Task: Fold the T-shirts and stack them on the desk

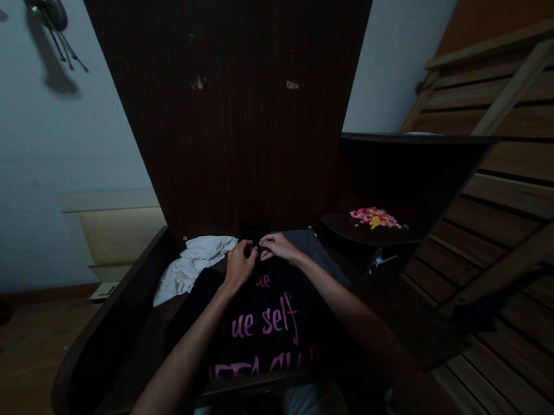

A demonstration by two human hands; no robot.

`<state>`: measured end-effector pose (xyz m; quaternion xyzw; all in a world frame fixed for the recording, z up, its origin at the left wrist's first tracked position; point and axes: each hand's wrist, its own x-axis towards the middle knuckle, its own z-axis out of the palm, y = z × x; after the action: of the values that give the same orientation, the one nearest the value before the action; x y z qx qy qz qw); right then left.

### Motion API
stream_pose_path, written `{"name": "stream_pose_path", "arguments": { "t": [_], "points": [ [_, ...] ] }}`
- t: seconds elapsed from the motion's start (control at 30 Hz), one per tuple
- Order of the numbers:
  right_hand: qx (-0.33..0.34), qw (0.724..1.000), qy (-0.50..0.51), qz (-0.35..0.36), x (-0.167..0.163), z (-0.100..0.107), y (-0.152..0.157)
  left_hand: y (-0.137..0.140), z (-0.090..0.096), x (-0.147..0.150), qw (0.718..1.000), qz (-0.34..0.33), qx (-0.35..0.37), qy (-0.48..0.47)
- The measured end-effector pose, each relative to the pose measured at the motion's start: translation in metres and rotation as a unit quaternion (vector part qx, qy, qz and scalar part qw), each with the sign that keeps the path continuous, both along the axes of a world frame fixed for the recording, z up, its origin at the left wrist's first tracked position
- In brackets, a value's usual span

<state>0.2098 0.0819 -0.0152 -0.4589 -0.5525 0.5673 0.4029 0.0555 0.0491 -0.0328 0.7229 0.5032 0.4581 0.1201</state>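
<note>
A black shirt with pink lettering lies spread over the dark wooden desk, its lower part reaching the front edge. Some of its letters read "ue self". At the far end of the shirt, my left hand has its fingers curled, with thumb and fingertips pinching the black fabric. Close beside it on the right, my right hand also pinches the shirt, fingers bent and pressed together. Dim light hides the exact fold between the fingertips. Crumpled white cloth lies left of the shirt, and a dark grey cloth lies partly behind my right arm.
A tall dark wooden panel rises behind the desk. At the right, a rounded shelf bears a heap of small pink and yellow pieces. A raised side board borders the left. Wooden slats stand at far right.
</note>
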Motion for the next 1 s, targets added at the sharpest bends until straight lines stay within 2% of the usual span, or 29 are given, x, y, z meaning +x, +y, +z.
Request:
{"name": "stream_pose_path", "arguments": {
  "t": [0.27, 0.43, 0.5, 0.57, 0.6, 0.67, 0.73, 0.8, 0.87, 0.93, 1.0],
  "points": [
    [0.033, 0.999, -0.025, 0.007, -0.004, -0.003, -0.007, -0.015, -0.008, -0.001, 1.000, 0.015, -0.005, -0.024],
    [0.028, 0.996, -0.040, 0.081, -0.005, -0.002, -0.008, -0.017, -0.008, -0.005, 0.999, 0.035, 0.005, -0.039],
    [0.063, 0.989, -0.088, 0.100, -0.002, 0.000, -0.004, -0.019, -0.008, -0.008, 0.999, 0.031, 0.002, -0.043],
    [0.157, 0.971, -0.161, 0.078, 0.004, 0.004, 0.002, -0.022, -0.007, -0.011, 0.998, 0.026, -0.007, -0.048],
    [0.218, 0.954, -0.199, 0.060, 0.007, 0.008, 0.005, -0.025, -0.007, -0.013, 0.998, 0.023, -0.013, -0.051],
    [0.334, 0.904, -0.262, 0.044, 0.014, 0.015, 0.010, -0.030, -0.005, -0.016, 0.998, 0.017, -0.018, -0.058],
    [0.415, 0.854, -0.303, 0.083, 0.016, 0.024, 0.012, -0.035, -0.002, -0.018, 0.998, 0.005, -0.018, -0.061],
    [0.454, 0.816, -0.324, 0.152, 0.013, 0.030, 0.013, -0.039, 0.001, -0.020, 0.998, -0.007, -0.016, -0.061],
    [0.463, 0.797, -0.327, 0.211, 0.007, 0.034, 0.013, -0.041, 0.004, -0.020, 0.998, -0.013, -0.012, -0.062],
    [0.455, 0.794, -0.318, 0.249, -0.001, 0.037, 0.014, -0.043, 0.007, -0.021, 0.998, -0.016, -0.005, -0.068],
    [0.443, 0.803, -0.298, 0.267, -0.005, 0.040, 0.014, -0.044, 0.010, -0.022, 0.997, -0.023, -0.001, -0.079]
  ]
}}
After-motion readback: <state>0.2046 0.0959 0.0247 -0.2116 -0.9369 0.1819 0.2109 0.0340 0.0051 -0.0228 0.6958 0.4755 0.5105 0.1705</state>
